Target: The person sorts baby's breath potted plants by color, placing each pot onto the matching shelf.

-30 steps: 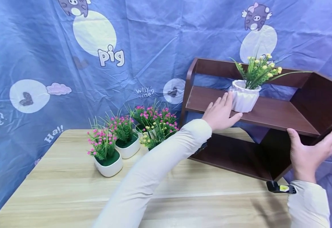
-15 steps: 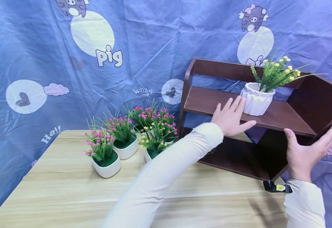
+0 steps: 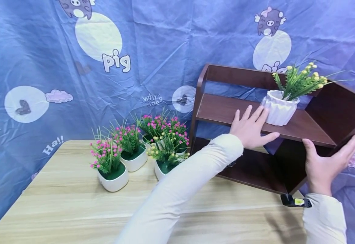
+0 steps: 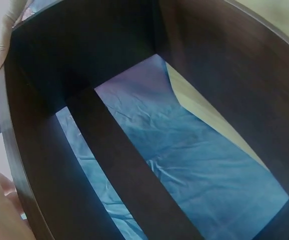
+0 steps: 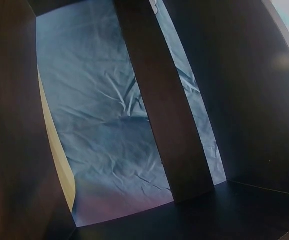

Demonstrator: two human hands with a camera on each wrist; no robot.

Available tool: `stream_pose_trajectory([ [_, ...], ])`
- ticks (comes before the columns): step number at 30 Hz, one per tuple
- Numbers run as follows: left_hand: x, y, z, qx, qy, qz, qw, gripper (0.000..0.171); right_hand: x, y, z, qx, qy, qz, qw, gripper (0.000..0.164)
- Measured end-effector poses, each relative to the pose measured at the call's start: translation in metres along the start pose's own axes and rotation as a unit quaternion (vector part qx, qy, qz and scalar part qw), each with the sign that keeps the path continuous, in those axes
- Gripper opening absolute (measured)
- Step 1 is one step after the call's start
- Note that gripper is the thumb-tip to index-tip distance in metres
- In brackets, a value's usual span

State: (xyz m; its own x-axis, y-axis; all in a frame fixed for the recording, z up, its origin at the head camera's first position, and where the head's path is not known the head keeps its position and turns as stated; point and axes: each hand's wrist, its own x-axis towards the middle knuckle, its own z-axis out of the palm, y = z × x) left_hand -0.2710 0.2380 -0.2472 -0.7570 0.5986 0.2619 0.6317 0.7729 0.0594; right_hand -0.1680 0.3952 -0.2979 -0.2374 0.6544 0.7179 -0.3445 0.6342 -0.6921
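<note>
My left hand (image 3: 250, 127) lies with straight, spread fingers against the left side of a white fluted flowerpot (image 3: 279, 110) with yellow flowers. The pot stands upright near the front edge of the upper board of a dark brown two-tier shelf (image 3: 217, 105). My right hand (image 3: 328, 164) holds the right side panel of the shelf, its thumb at the front edge and its fingers along the outer face. In the left wrist view the right thumb (image 4: 2, 47) rests over the board's edge. Dark boards (image 5: 169, 115) of the shelf fill the right wrist view.
Several white oblong planters with pink flowers (image 3: 113, 179) stand on the wooden table (image 3: 74, 210), left of the shelf. One planter with yellow flowers (image 3: 162, 167) is partly behind the left forearm. A blue printed curtain (image 3: 153, 51) hangs behind the table.
My left hand has moved right, sliding the fluted flowerpot along the upper board towards the right side panel. My right hand has stayed at the shelf's side.
</note>
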Motion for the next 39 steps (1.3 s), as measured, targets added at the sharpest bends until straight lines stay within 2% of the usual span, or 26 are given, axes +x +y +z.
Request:
stream_pose_trajectory([
  [6, -0.004, -0.007, -0.002, -0.023, 0.006, -0.002, 0.9997, 0.08, -0.001, 0.0, 0.002, -0.002, -0.001, -0.001, 1.0, 0.108],
  [12, -0.011, -0.025, -0.006, -0.066, 0.004, 0.007, 0.9978, 0.082, 0.0, 0.002, 0.001, 0.002, 0.001, 0.001, 1.0, 0.109],
  [16, -0.019, -0.043, -0.011, -0.115, -0.005, 0.033, 0.9928, 0.082, 0.0, 0.003, -0.001, 0.002, -0.002, 0.005, 1.0, 0.109],
  [21, -0.033, -0.067, -0.017, -0.169, -0.01, 0.075, 0.9827, 0.082, -0.001, 0.003, -0.001, -0.001, 0.0, 0.003, 1.0, 0.109],
  [25, -0.048, -0.09, -0.025, -0.198, 0.004, 0.088, 0.9761, 0.083, -0.001, 0.002, 0.0, -0.005, -0.002, 0.0, 1.0, 0.108],
  [30, -0.071, -0.116, -0.037, -0.246, 0.01, 0.088, 0.9652, 0.083, 0.0, 0.001, 0.002, -0.002, 0.0, -0.004, 1.0, 0.108],
  [34, -0.095, -0.133, -0.045, -0.28, 0.021, 0.086, 0.9559, 0.081, 0.0, 0.001, 0.002, 0.0, -0.001, -0.006, 1.0, 0.109],
  [39, -0.132, -0.151, -0.048, -0.284, 0.044, 0.087, 0.954, 0.079, -0.001, 0.002, 0.001, -0.001, -0.001, -0.01, 1.0, 0.107],
])
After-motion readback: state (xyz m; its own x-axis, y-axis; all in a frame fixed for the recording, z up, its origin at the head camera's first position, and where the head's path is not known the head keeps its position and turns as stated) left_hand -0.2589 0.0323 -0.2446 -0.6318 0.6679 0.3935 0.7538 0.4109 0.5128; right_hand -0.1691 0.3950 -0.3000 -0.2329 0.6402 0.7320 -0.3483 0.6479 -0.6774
